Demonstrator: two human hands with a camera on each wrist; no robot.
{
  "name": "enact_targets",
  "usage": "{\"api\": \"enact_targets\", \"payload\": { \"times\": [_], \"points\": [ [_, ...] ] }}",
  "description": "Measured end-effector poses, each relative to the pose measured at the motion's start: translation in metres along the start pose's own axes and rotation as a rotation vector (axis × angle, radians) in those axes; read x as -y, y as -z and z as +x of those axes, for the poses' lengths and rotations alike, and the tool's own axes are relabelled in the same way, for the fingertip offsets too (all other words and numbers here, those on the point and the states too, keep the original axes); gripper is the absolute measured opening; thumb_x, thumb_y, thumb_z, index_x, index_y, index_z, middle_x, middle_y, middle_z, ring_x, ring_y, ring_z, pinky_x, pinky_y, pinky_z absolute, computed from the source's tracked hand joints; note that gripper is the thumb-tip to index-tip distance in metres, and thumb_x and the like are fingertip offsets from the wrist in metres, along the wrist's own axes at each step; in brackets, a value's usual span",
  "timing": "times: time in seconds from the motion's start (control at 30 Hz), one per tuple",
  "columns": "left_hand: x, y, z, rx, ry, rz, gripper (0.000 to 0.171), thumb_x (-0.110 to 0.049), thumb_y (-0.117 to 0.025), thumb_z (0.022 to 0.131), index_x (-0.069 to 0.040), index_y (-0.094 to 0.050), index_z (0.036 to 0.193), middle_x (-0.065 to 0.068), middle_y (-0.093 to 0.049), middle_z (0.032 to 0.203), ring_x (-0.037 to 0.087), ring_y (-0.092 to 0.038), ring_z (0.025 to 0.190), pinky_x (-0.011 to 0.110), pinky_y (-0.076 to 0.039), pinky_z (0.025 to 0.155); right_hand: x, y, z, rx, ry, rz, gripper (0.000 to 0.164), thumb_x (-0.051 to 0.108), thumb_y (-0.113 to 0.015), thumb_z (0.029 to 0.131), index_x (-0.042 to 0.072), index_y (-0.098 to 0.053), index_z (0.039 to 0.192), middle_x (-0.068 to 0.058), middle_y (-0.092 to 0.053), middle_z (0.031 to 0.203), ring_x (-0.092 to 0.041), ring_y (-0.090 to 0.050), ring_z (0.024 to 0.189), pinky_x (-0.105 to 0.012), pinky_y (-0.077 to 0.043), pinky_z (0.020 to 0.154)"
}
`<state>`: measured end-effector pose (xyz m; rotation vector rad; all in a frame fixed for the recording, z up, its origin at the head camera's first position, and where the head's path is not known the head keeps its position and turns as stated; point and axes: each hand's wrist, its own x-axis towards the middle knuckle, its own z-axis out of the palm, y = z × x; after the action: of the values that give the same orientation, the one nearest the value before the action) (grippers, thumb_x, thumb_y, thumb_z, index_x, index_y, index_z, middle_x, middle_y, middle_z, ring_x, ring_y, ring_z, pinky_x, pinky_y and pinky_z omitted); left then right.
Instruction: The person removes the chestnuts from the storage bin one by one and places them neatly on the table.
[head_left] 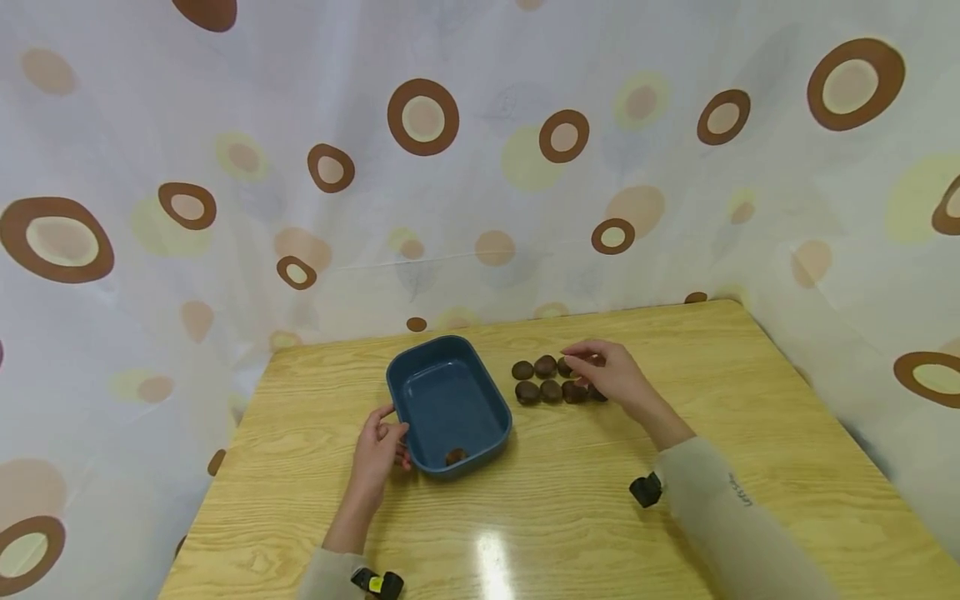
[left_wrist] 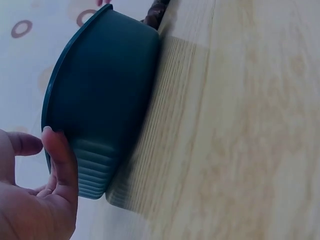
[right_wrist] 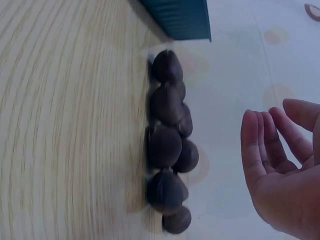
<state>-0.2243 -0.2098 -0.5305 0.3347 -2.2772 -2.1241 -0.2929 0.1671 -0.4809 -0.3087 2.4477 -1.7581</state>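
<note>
A deep blue plastic tub [head_left: 450, 400] with rounded corners stands on the table, and one chestnut [head_left: 455, 456] lies inside near its front end. My left hand [head_left: 381, 448] holds the tub's left wall at the rim, with thumb and fingertips at the edge [left_wrist: 47, 112]. To the tub's right, several dark brown chestnuts [head_left: 551, 391] are laid out in two rows. Over the right end of these rows hovers my right hand [head_left: 611, 375], fingers loosely bent and nothing between them. The right wrist view shows that hand [right_wrist: 285, 165] apart from the chestnuts [right_wrist: 165, 145]. It hides part of the rows in the head view.
A light wood-grain table [head_left: 570, 508] carries everything. Behind it and at both sides hangs a pale curtain [head_left: 465, 200] with brown ring patterns, close to the table's back edge. Each wrist has a small black camera [head_left: 645, 490] strapped on.
</note>
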Motion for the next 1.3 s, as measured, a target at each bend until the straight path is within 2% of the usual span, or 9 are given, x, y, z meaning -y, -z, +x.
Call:
{"api": "enact_targets", "payload": {
  "times": [0.1, 0.3, 0.5, 0.63, 0.8, 1.0, 1.13, 1.3],
  "points": [
    [0.000, -0.001, -0.001, 0.021, -0.002, 0.008, 0.049, -0.006, -0.054, 0.092, -0.005, -0.039, 0.139, 0.008, -0.057, 0.080, 0.016, -0.054, 0.051, 0.027, -0.050, 0.045, 0.007, -0.009, 0.000, 0.031, -0.006, 0.023, 0.032, 0.026, -0.058, 0.097, 0.007, -0.061, 0.123, -0.018, -0.057, 0.124, -0.034, -0.063, 0.099, -0.046, -0.056, 0.083],
    [0.001, -0.001, -0.001, 0.008, -0.030, 0.004, 0.049, -0.005, -0.055, 0.092, -0.008, -0.041, 0.139, 0.013, -0.055, 0.086, 0.017, -0.054, 0.051, 0.028, -0.050, 0.044, 0.016, -0.029, 0.004, 0.092, 0.010, 0.062, 0.032, 0.025, -0.060, 0.096, 0.006, -0.062, 0.122, -0.016, -0.062, 0.114, -0.036, -0.063, 0.097, -0.048, -0.055, 0.083],
    [0.005, 0.002, 0.001, 0.026, -0.049, 0.023, 0.050, -0.008, -0.056, 0.094, -0.007, -0.041, 0.142, 0.012, -0.053, 0.089, 0.017, -0.054, 0.053, 0.029, -0.050, 0.043, 0.029, -0.050, 0.006, 0.149, 0.009, 0.095, 0.029, 0.024, -0.060, 0.096, 0.010, -0.064, 0.121, -0.012, -0.065, 0.108, -0.030, -0.066, 0.092, -0.042, -0.056, 0.082],
    [0.006, 0.004, 0.002, 0.022, -0.062, 0.046, 0.048, -0.010, -0.055, 0.096, -0.008, -0.042, 0.142, 0.010, -0.051, 0.090, 0.017, -0.054, 0.052, 0.028, -0.050, 0.043, 0.037, -0.067, 0.010, 0.199, 0.022, 0.128, 0.032, 0.024, -0.060, 0.096, 0.008, -0.062, 0.124, -0.013, -0.064, 0.109, -0.036, -0.064, 0.097, -0.043, -0.056, 0.083],
    [0.006, 0.005, 0.005, 0.017, -0.063, 0.040, 0.048, -0.012, -0.053, 0.098, -0.009, -0.041, 0.144, 0.013, -0.050, 0.094, 0.015, -0.053, 0.051, 0.026, -0.048, 0.041, 0.048, -0.094, 0.015, 0.308, 0.036, 0.159, 0.033, 0.024, -0.060, 0.096, 0.009, -0.061, 0.125, -0.017, -0.059, 0.119, -0.040, -0.061, 0.101, -0.046, -0.054, 0.087],
    [0.002, 0.006, 0.003, 0.054, -0.045, 0.013, 0.048, -0.014, -0.050, 0.100, -0.010, -0.037, 0.146, 0.017, -0.051, 0.096, 0.017, -0.053, 0.052, 0.028, -0.048, 0.042, 0.055, -0.128, 0.018, 0.427, 0.002, 0.225, 0.029, 0.021, -0.058, 0.097, 0.009, -0.061, 0.123, -0.019, -0.053, 0.128, -0.044, -0.054, 0.112, -0.049, -0.051, 0.092],
    [-0.009, 0.006, -0.004, 0.093, -0.027, -0.010, 0.049, -0.012, -0.048, 0.101, -0.008, -0.034, 0.147, 0.019, -0.050, 0.093, 0.020, -0.054, 0.052, 0.030, -0.050, 0.043, 0.056, -0.144, 0.018, 0.452, -0.041, 0.196, 0.028, 0.021, -0.057, 0.098, 0.008, -0.061, 0.121, -0.020, -0.054, 0.124, -0.042, -0.053, 0.114, -0.049, -0.051, 0.093],
    [-0.018, 0.004, -0.010, 0.130, -0.029, -0.020, 0.050, -0.012, -0.047, 0.101, -0.006, -0.031, 0.148, 0.021, -0.049, 0.089, 0.019, -0.054, 0.051, 0.029, -0.050, 0.043, 0.054, -0.154, 0.021, 0.461, -0.068, 0.107, 0.030, 0.021, -0.058, 0.097, 0.004, -0.061, 0.122, -0.022, -0.057, 0.117, -0.039, -0.057, 0.108, -0.047, -0.053, 0.089]
  ]
}}
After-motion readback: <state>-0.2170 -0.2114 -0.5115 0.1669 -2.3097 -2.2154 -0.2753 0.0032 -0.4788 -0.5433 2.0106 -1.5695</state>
